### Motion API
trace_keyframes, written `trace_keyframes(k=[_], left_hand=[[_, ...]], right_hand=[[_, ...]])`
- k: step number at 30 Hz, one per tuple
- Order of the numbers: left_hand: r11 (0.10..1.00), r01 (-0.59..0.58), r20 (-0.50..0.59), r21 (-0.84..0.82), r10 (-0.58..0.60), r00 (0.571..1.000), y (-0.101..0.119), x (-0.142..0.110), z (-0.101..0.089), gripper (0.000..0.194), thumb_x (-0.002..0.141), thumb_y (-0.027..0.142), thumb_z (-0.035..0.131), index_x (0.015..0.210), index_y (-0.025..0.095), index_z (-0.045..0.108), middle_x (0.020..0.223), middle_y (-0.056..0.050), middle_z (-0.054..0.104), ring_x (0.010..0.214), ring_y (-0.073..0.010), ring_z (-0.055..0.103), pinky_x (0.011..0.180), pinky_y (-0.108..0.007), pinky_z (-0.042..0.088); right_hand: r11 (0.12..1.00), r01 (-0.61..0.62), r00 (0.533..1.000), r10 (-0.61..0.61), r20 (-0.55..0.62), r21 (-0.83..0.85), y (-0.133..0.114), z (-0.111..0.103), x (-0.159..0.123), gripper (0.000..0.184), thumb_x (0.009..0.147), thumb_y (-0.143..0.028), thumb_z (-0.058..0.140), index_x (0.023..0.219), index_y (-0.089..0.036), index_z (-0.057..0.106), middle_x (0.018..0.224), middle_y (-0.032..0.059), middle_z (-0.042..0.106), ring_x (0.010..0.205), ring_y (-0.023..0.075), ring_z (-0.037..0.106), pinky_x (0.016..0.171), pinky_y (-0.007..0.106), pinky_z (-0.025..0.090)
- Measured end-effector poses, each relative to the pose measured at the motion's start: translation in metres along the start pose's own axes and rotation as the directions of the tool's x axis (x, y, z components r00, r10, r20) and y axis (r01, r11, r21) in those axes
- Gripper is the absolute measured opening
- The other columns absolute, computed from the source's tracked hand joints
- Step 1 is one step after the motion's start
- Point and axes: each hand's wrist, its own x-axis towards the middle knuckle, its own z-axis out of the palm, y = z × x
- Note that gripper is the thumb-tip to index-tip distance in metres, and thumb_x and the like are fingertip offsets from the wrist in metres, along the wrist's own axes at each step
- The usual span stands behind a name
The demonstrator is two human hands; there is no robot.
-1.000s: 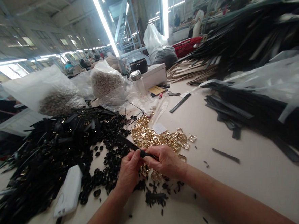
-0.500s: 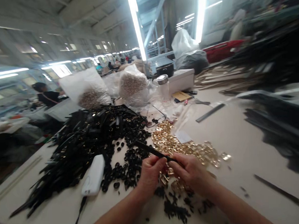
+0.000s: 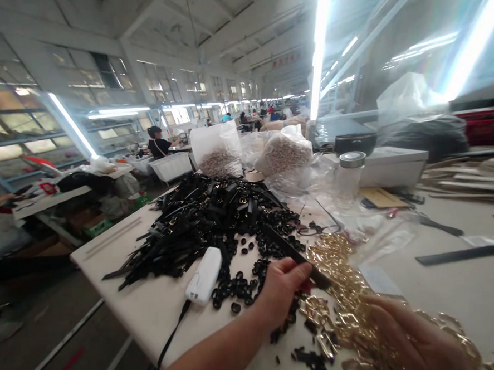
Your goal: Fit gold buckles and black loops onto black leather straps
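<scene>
My left hand is closed on a black strap, pinching it near its lower end. The strap slants up and left over small black loops. Lower right, my right hand hovers at or touches a heap of gold buckles. Its fingers are stretched out and somewhat blurred, and I see nothing held in them. Small black scraps lie under the hands. Left of the loops spreads a big pile of black straps, some fitted with gold buckles.
A white power-bank-like block with a black cable lies front left. Behind stand filled plastic bags, glasses, a lidded jar and a white box. Another strap lies right. A person sits farther off.
My right hand has let go of the strap and moved right, over the gold buckles. The left hand still holds the strap. The whole view has swung left.
</scene>
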Motion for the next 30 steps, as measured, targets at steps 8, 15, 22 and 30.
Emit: trace_keyframes(k=[8, 15, 22, 30], left_hand=[[0.891, -0.325, -0.521, -0.316, 0.123, 0.845, 0.133, 0.037, -0.086, 0.027, 0.096, 0.031, 0.051, 0.079, 0.012, 0.059, 0.060, 0.001, 0.062, 0.048, -0.0038, 0.058, 0.048, -0.009, 0.050], [0.919, -0.243, -0.495, -0.310, 0.062, 0.867, 0.099, 0.029, -0.097, 0.038, 0.100, 0.035, 0.035, 0.090, 0.009, 0.060, 0.084, -0.006, 0.070, 0.070, -0.0113, 0.066, 0.052, -0.015, 0.055], [0.987, 0.115, -0.192, -0.114, -0.135, 0.972, -0.008, -0.010, -0.003, 0.024, 0.084, 0.019, 0.061, 0.108, 0.021, 0.065, 0.094, -0.004, 0.072, 0.066, -0.0109, 0.068, 0.052, -0.016, 0.054], [0.880, -0.132, 0.157, 0.456, 0.066, 0.985, -0.052, -0.022, -0.004, 0.065, 0.059, 0.056, 0.079, 0.113, 0.023, 0.063, 0.095, -0.005, 0.074, 0.070, -0.0229, 0.070, 0.058, -0.028, 0.058]], right_hand=[[0.995, 0.026, 0.998, -0.032, -0.062, -0.096, 0.004, -0.004, 0.008, 0.026, 0.089, -0.041, 0.052, 0.086, -0.023, 0.071, 0.069, 0.0005, 0.072, 0.059, 0.0172, 0.066, 0.057, 0.024, 0.049], [0.999, -0.016, 0.999, 0.015, -0.036, -0.030, -0.001, 0.002, 0.005, 0.027, 0.093, -0.032, 0.048, 0.083, -0.018, 0.069, 0.072, 0.0036, 0.070, 0.063, 0.0147, 0.062, 0.062, 0.023, 0.043], [0.999, -0.019, 0.996, 0.015, -0.083, -0.049, -0.003, 0.001, 0.002, 0.024, 0.093, -0.030, 0.050, 0.082, -0.019, 0.068, 0.071, 0.0011, 0.069, 0.062, 0.0119, 0.060, 0.062, 0.021, 0.042], [0.997, -0.019, 0.994, 0.012, -0.105, -0.070, -0.009, -0.002, 0.000, 0.019, 0.091, -0.030, 0.053, 0.086, -0.021, 0.069, 0.075, -0.0010, 0.071, 0.067, 0.0110, 0.063, 0.066, 0.019, 0.045]])
